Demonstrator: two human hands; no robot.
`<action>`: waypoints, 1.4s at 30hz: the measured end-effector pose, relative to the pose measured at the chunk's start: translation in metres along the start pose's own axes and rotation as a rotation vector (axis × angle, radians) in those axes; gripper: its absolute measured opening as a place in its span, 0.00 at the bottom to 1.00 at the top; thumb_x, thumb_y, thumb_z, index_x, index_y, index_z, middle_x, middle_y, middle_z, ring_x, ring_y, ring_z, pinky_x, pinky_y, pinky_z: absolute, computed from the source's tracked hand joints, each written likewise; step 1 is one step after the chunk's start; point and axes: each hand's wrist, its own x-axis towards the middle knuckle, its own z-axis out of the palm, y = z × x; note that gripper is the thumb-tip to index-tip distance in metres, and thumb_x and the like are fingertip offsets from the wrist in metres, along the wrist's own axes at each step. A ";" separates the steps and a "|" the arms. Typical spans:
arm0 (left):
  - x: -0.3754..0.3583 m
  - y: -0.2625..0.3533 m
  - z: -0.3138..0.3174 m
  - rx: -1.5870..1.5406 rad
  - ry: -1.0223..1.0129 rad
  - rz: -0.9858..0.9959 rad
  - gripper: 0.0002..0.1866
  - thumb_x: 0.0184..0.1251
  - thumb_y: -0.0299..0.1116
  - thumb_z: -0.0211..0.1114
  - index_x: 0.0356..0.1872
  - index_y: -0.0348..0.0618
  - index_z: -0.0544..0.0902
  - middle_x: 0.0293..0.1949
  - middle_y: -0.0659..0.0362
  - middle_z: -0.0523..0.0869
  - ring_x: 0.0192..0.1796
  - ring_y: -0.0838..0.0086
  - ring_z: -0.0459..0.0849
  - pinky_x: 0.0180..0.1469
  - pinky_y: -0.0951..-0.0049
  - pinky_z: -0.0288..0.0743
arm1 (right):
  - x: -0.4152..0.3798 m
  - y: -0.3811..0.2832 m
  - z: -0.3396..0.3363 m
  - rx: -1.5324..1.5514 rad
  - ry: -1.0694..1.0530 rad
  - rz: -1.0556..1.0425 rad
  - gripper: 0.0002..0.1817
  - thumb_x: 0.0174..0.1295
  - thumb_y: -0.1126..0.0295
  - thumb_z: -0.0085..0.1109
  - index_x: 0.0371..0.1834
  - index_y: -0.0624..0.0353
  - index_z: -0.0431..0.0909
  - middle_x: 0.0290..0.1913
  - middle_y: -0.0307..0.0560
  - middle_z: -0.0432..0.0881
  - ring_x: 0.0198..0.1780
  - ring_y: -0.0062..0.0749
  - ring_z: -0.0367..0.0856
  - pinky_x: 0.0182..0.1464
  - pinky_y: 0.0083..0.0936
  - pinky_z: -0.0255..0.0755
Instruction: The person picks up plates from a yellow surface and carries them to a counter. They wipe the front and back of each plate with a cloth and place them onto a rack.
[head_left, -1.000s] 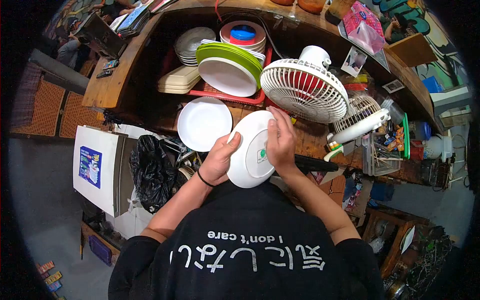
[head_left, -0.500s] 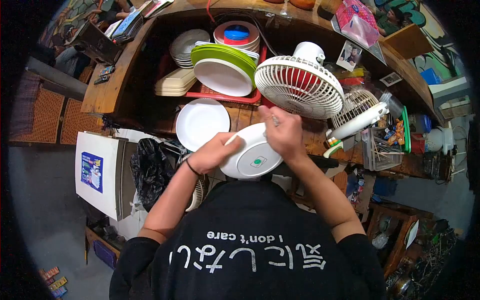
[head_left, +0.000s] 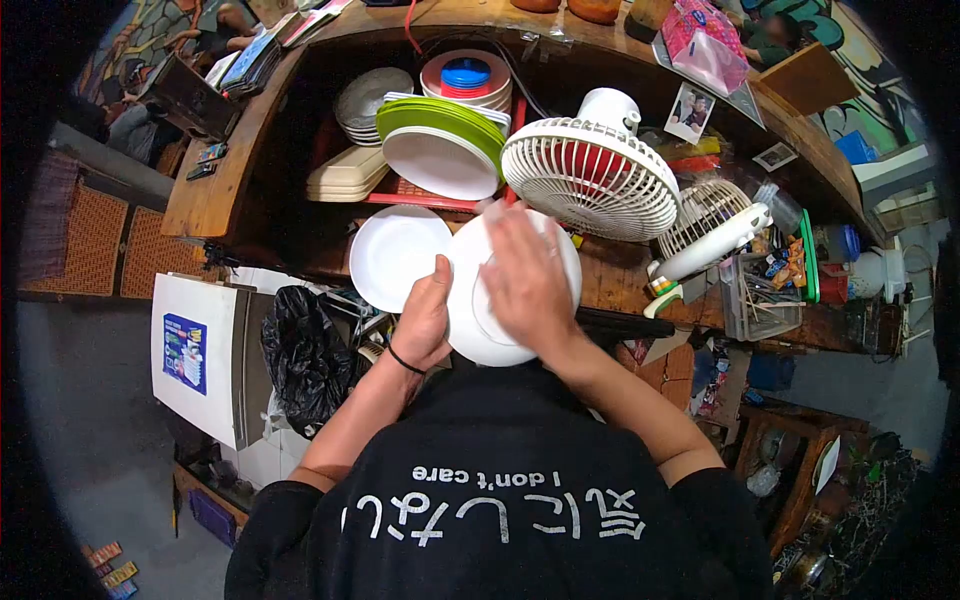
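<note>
My left hand (head_left: 425,320) grips the left edge of a white plate (head_left: 488,345), with the thumb pointing up over its face. Across the plate's underside lies my right hand (head_left: 525,285), its fingers stretched out but blurred by motion. A whitish smear shows by the right fingertips, and I cannot make out whether it is something held. Another white plate (head_left: 397,262) rests on the wooden counter just left of the one in my hands.
Behind stands a red rack (head_left: 435,196) with green and white plates (head_left: 440,160). A white fan (head_left: 595,180) stands to the right, beside a clear container of utensils (head_left: 760,315). A black plastic bag (head_left: 305,360) and a white box (head_left: 200,350) are at the left.
The plate in my hands has turned; the green mark on its underside no longer shows. My right hand has moved from its right edge to across its middle. The camera view has shifted slightly.
</note>
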 end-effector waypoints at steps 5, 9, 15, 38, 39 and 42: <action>-0.007 0.028 -0.001 0.115 0.015 0.054 0.32 0.77 0.52 0.46 0.61 0.27 0.69 0.55 0.47 0.81 0.55 0.64 0.83 0.55 0.64 0.80 | -0.008 0.025 0.005 0.221 0.126 0.062 0.29 0.68 0.63 0.51 0.69 0.68 0.63 0.69 0.64 0.66 0.72 0.55 0.62 0.73 0.53 0.50; -0.006 0.014 -0.004 0.156 0.082 0.055 0.33 0.77 0.53 0.47 0.61 0.26 0.70 0.54 0.48 0.81 0.54 0.68 0.82 0.57 0.67 0.77 | -0.016 0.003 0.013 0.110 0.174 0.080 0.29 0.68 0.61 0.51 0.67 0.69 0.65 0.69 0.63 0.66 0.71 0.56 0.62 0.72 0.53 0.51; -0.005 0.004 -0.040 0.303 0.012 0.123 0.29 0.77 0.52 0.48 0.54 0.29 0.79 0.46 0.54 0.85 0.48 0.74 0.82 0.52 0.73 0.76 | -0.008 -0.028 0.002 0.070 -0.012 -0.253 0.29 0.63 0.58 0.57 0.65 0.62 0.69 0.69 0.52 0.68 0.72 0.48 0.63 0.71 0.51 0.55; -0.004 0.016 -0.034 0.284 -0.032 -0.088 0.26 0.74 0.44 0.57 0.60 0.30 0.72 0.53 0.53 0.82 0.51 0.72 0.82 0.54 0.69 0.78 | -0.003 0.014 0.008 0.290 0.245 0.280 0.17 0.67 0.65 0.55 0.52 0.66 0.78 0.46 0.59 0.81 0.45 0.46 0.81 0.49 0.39 0.74; -0.001 0.009 -0.029 0.273 -0.009 -0.038 0.25 0.75 0.44 0.56 0.60 0.30 0.72 0.52 0.53 0.82 0.51 0.72 0.82 0.54 0.68 0.78 | 0.000 0.004 0.010 0.185 0.209 0.169 0.24 0.64 0.66 0.58 0.60 0.68 0.72 0.53 0.61 0.77 0.54 0.51 0.77 0.59 0.43 0.68; 0.008 0.003 -0.029 0.237 0.087 0.019 0.30 0.77 0.53 0.48 0.58 0.31 0.73 0.51 0.52 0.82 0.50 0.72 0.83 0.52 0.69 0.79 | -0.017 -0.032 0.013 0.184 0.004 -0.051 0.35 0.54 0.64 0.66 0.66 0.66 0.68 0.65 0.61 0.70 0.68 0.56 0.66 0.69 0.53 0.55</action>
